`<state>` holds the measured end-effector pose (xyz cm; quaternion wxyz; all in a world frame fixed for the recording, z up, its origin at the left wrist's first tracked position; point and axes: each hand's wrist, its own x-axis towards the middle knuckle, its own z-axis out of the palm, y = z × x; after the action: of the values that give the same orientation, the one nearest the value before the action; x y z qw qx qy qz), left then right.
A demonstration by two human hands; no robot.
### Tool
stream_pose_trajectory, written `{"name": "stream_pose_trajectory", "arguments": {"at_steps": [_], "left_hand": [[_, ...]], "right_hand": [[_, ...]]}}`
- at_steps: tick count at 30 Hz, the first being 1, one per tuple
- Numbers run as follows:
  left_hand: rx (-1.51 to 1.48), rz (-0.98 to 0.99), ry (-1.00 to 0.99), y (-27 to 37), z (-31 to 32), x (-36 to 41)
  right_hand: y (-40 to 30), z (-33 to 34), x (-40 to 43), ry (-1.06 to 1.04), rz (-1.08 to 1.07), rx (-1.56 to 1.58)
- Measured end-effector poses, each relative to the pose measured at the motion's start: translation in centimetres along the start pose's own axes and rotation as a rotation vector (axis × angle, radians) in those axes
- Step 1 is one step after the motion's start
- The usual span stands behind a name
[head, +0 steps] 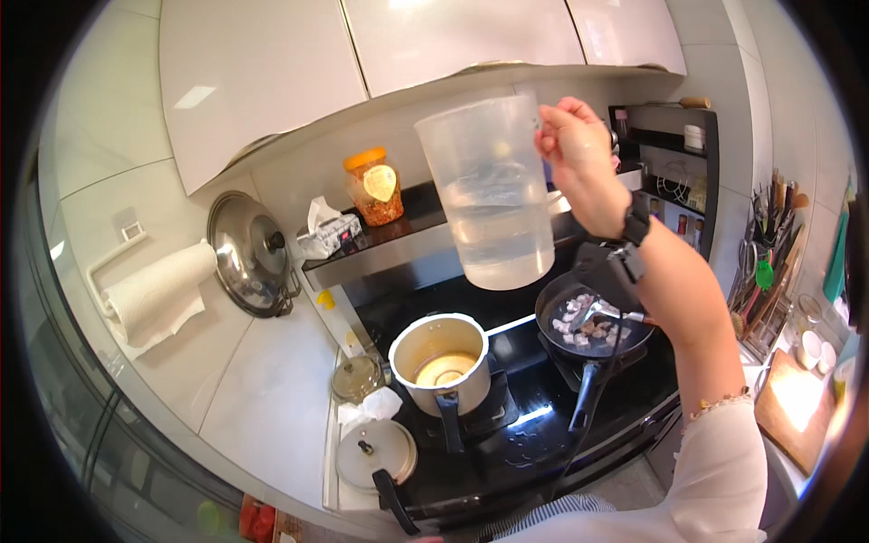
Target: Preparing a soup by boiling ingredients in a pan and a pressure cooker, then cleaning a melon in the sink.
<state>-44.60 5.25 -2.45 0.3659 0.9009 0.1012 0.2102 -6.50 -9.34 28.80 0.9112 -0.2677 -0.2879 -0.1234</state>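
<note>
My right hand (576,139) grips the handle side of a translucent plastic pitcher (492,197), raised above the cooktop. Clear liquid fills roughly its lower half. Below it, to the left, a pressure cooker pot (440,353) stands uncovered on a burner, its light bottom visible. Beneath my right forearm, a dark frying pan (577,319) holds pale chunks of food and a metal spatula (611,311). Of my left hand, at most a small sliver (428,539) shows at the bottom edge, near the handle of the pressure cooker lid (377,453); its fingers are hidden.
A glass lid (356,378) and crumpled tissue (372,406) lie left of the pot. On the back ledge stand a tissue pack (330,234) and an orange-lidded jar (373,186). Wall cabinets (461,41) overhang the cooktop (516,441). A cutting board (794,410) lies at right.
</note>
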Motion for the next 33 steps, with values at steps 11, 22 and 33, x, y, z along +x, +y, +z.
{"name": "stream_pose_trajectory", "arguments": {"at_steps": [11, 22, 33], "left_hand": [[-0.047, -0.255, -0.023, -4.9, -2.6, -1.3], [0.158, -0.389, -0.017, -5.1, -1.3, -0.3], [0.004, -0.561, -0.089, -5.0, 1.6, 0.6]], "right_hand": [[7.9, 5.5, 4.2, 0.052, -0.176, -0.126], [15.3, 5.2, 9.7, 0.131, -0.274, -0.106], [23.3, 3.7, 12.2, 0.108, -0.472, -0.324]]}}
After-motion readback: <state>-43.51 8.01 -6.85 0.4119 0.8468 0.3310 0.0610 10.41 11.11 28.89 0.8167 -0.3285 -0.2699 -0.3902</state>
